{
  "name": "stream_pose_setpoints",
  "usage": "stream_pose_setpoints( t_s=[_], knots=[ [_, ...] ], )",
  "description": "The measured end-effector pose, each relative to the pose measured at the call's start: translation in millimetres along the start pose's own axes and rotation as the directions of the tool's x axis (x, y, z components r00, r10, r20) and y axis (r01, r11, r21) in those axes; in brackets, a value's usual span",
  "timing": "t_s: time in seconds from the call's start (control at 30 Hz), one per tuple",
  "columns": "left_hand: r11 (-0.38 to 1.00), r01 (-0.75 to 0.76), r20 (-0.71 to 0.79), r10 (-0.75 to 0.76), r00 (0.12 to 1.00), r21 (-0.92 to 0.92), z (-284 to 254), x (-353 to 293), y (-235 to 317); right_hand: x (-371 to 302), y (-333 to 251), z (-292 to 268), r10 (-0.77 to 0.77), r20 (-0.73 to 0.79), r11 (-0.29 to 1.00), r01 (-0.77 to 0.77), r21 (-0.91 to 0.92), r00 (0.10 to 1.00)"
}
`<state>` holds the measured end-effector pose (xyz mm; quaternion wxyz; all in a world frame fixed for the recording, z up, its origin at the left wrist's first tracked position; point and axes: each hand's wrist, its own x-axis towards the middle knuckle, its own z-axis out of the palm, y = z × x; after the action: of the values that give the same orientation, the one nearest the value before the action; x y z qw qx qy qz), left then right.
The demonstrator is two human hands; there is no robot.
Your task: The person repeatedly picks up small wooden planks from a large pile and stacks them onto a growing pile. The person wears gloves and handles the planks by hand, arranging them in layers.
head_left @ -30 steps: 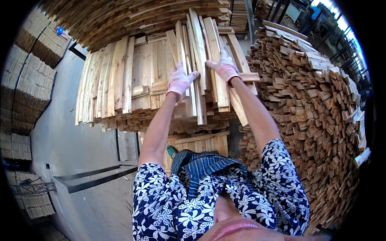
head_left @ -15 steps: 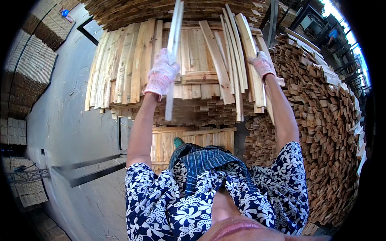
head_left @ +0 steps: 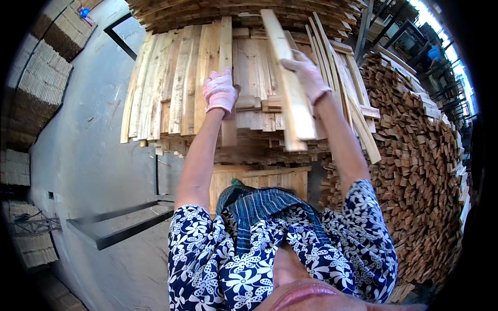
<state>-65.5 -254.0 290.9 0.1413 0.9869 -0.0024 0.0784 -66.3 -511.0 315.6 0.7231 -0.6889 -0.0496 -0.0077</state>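
Note:
My left hand [head_left: 220, 92], in a whitish-pink knit glove, is closed around a narrow wooden board [head_left: 226, 44] at the right end of a row of planks. The board's near end is blurred and sticks out past the row's front edge. In the same kind of glove, my right hand [head_left: 308, 78] grips the right edge of a pale board [head_left: 289, 88], tilted and raised over the stack; a second board may lie under it. Between the hands, a lower layer of planks [head_left: 251, 62] shows, with short crosswise pieces [head_left: 249, 102] on it.
Several loose slats [head_left: 340, 72] lie slanted right of my right hand. A large heap of cut wood [head_left: 410, 155] rises at the right. Stacked boards [head_left: 249, 15] stand behind. A black metal frame [head_left: 124, 225] is on the grey floor at left. Two people are far off.
My right hand has moved left, bringing a pale board away from the slats at the right. The board in my left hand has come down flat beside the row. The view has shifted slightly.

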Motion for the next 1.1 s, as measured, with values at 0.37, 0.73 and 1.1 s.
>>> stream_pose_setpoints(
  t_s=[0.37, 0.73, 1.1],
  knots=[
    [0.988, -0.035, 0.105, 0.019, 0.994, 0.153, -61.4, 59.3, -72.2, 109.5, 74.9, 77.7, -0.154, -0.313, 0.476, -0.207, -0.855, 0.937],
    [0.995, -0.095, -0.255, 0.088, 0.963, -0.014, -11.5, 105.7, -63.9, 88.8, 79.1, 98.6, -0.264, -0.126, 0.526, 0.034, -0.85, 0.956],
    [0.526, -0.049, 0.123, 0.287, 0.95, -0.849, 47.0, 32.2, 196.7, 35.2, 50.2, -225.4, -0.198, -0.518, 0.458, -0.389, -0.799, 0.832]
  ],
)
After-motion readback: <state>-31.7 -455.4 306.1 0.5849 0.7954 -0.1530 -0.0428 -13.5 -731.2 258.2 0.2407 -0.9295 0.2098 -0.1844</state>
